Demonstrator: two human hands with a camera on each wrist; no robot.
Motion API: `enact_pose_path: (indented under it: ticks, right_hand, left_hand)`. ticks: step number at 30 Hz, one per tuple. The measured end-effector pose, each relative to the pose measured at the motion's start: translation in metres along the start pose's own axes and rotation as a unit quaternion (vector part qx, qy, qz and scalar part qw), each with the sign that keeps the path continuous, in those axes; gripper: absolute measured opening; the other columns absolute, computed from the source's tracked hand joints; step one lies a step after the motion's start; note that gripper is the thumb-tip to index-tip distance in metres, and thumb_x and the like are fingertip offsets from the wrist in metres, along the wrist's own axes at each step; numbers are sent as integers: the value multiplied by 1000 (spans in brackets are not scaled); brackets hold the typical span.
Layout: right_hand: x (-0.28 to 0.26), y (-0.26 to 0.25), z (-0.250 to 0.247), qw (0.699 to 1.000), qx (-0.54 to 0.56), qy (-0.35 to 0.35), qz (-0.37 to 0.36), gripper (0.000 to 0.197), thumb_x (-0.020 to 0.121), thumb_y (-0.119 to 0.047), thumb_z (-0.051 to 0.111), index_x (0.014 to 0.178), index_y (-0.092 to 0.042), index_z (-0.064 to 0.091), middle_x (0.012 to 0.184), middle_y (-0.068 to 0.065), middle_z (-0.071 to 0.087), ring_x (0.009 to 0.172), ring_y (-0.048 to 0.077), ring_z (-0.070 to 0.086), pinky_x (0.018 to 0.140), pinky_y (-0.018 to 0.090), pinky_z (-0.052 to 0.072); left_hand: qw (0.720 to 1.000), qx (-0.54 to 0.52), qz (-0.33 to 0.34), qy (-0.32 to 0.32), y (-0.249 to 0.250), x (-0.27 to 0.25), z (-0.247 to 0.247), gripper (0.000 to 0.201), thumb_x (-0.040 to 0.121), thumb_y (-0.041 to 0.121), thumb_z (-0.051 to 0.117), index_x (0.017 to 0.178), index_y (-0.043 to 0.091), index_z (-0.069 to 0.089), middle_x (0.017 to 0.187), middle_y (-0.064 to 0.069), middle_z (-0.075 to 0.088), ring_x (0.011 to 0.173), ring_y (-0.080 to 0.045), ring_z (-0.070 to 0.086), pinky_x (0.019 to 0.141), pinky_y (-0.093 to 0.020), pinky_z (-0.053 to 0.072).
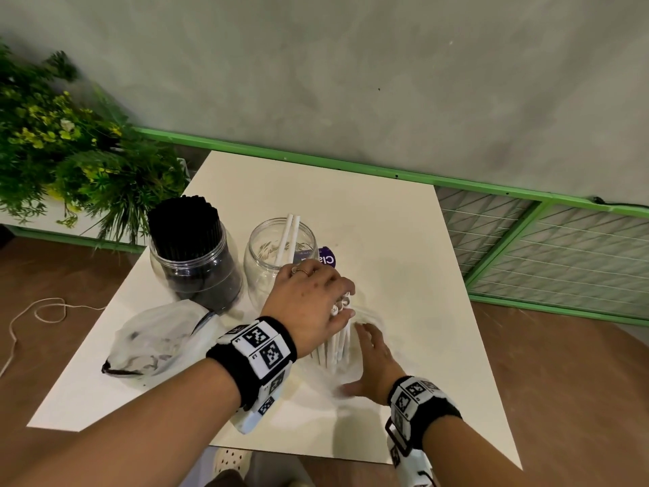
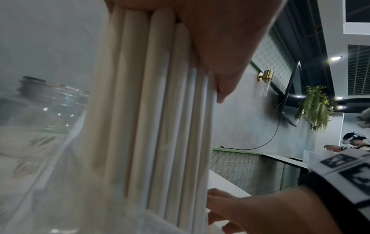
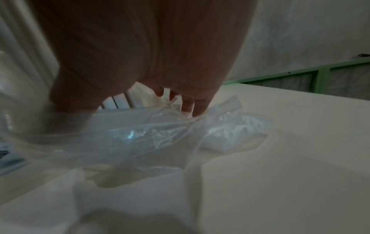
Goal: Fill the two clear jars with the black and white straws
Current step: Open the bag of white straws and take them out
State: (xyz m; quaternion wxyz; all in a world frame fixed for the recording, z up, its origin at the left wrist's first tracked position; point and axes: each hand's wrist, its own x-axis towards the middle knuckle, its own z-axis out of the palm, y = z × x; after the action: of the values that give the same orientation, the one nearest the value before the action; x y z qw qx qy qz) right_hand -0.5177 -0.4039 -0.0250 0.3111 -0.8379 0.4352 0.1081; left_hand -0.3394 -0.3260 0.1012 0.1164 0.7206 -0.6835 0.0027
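Gripping a bundle of white straws [image 1: 338,340] from above, the left hand [image 1: 313,302] has fingers and thumb curled round the upper ends; the bundle stands near upright with its lower part inside a clear plastic bag [image 3: 160,136] on the white table [image 1: 404,240]. Right hand [image 1: 373,363] lies flat with fingers spread, pressing the bag down beside the bundle; it holds nothing. Left jar [image 1: 196,261] is already packed with black straws [image 1: 186,223]. Right jar [image 1: 277,261], just behind the left hand, contains only two white straws [image 1: 288,237] leaning on its rim, so by my estimate the task is about half done. Step in hand, as judged: freeing the white bundle from the bag for transfer to the right jar. To do it well: keep the right palm pinning the film so the bag does not rise with the straws; draw the bundle straight up rather than at a slant (loose outer straws look liable to slip from the grip); keep it tight and vertical, ends level, before lowering into the jar mouth. Second bag [image 1: 158,342], crumpled, lies at front left. Purple label [image 1: 326,260] behind the right jar is partly hidden.
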Motion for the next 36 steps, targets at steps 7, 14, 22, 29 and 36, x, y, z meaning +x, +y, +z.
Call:
enact_pose_path:
  ticks: [7, 14, 22, 29, 36]
  right_hand:
    - [-15, 0, -14, 948, -101, 261, -150, 80, 69, -73, 52, 130, -23, 49, 132, -3, 47, 114, 21, 46, 94, 35, 45]
    - [-9, -3, -18, 981, -149, 81, -94, 141, 47, -89, 55, 149, -26, -19, 155, -5, -28, 145, 17, -17, 120, 42, 6]
    - [16, -8, 6, 991, -113, 64, -41, 147, 42, -67, 80, 146, -33, -19, 153, -2, -26, 146, 24, 12, 112, 41, 32]
    - [20, -18, 2, 988, -144, 50, 9, 94, 74, -44, 76, 144, -23, 17, 132, 2, 35, 116, 25, 40, 91, 39, 45]
    - [21, -22, 8, 997, -67, 39, 6, 47, 86, -23, 63, 125, -14, 39, 115, 8, 50, 102, 30, 55, 82, 36, 45]
  left_hand:
    - [1000, -6, -14, 4, -1, 1, 0, 38, 82, 58, 35, 108, 39, 53, 108, 16, 57, 113, -16, 46, 87, -41, 36]
    - [1000, -7, -11, 11, 3, 1, 0, 39, 81, 59, 32, 106, 38, 53, 105, 16, 58, 111, -15, 47, 85, -41, 37]
    - [1000, -12, -1, 13, 7, 1, 0, 35, 82, 57, 39, 107, 38, 54, 105, 15, 59, 111, -16, 48, 85, -39, 37]
    - [999, -29, 0, 15, -4, -1, -3, 38, 81, 59, 41, 111, 39, 55, 107, 16, 59, 112, -15, 48, 86, -40, 38]
    - [998, -37, 14, 56, -4, -7, -1, 36, 79, 57, 42, 106, 39, 58, 101, 18, 62, 107, -14, 53, 82, -40, 44]
